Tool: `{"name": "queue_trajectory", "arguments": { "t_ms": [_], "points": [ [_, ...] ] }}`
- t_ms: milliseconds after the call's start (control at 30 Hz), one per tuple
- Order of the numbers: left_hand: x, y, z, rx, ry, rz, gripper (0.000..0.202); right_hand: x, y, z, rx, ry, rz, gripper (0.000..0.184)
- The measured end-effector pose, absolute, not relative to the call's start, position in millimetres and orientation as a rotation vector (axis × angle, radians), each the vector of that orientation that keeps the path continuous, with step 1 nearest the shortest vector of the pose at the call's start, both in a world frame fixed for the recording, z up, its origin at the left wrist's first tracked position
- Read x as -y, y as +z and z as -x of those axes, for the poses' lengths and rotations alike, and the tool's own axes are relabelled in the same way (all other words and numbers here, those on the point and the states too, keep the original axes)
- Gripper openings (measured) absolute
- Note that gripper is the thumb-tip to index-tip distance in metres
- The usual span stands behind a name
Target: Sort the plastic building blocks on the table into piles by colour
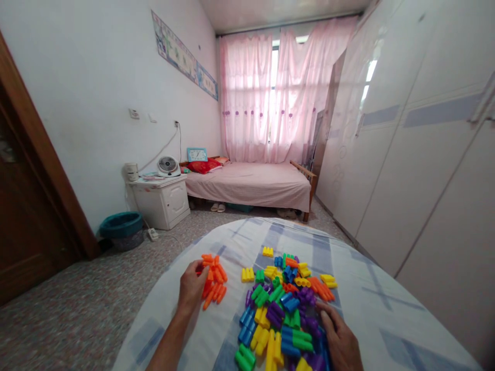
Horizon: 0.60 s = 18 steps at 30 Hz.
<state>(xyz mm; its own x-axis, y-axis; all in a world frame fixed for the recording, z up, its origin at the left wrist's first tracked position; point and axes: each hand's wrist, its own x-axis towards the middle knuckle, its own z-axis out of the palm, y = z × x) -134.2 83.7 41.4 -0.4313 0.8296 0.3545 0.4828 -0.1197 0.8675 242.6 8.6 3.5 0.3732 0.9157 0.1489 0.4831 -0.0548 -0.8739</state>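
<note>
On the round table lies a heap of plastic building pieces [276, 314] in yellow, green, blue, purple and orange, shaped like short joined tubes. A smaller cluster of orange pieces [215, 293] sits apart, left of the heap. My left hand [192, 286] is at that cluster, thumb and fingers closed on an orange piece [209, 260] at its upper end; the fingertips are partly hidden. Along the heap's right side rests my right hand [339, 332], fingers stretched out and touching the purple and blue pieces; no piece shows in its grasp.
A checked cloth [386, 309] covers the table. Beyond stand a bed [251, 183], a white bedside cabinet [164, 201] with a small fan [168, 165], and a teal-lined bin [121, 226]. A white wardrobe [406, 170] runs along the right.
</note>
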Motion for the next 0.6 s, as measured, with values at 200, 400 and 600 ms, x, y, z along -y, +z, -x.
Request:
{"name": "queue_trajectory", "arguments": {
  "t_ms": [200,400,600],
  "points": [
    [-90.8,27.1,143.4,-2.128,1.651,-1.632,0.027,-9.4,2.6,-243.4,1.252,0.591,1.713,0.051],
    [-95.5,13.2,154.5,-2.284,1.684,-1.591,0.028,-9.9,5.0,-241.6,1.243,0.604,1.72,0.053],
    [-91.7,11.0,156.6,-2.393,1.735,-1.402,0.021,-8.5,5.4,-241.7,1.253,0.609,1.738,0.053]
  ]
}}
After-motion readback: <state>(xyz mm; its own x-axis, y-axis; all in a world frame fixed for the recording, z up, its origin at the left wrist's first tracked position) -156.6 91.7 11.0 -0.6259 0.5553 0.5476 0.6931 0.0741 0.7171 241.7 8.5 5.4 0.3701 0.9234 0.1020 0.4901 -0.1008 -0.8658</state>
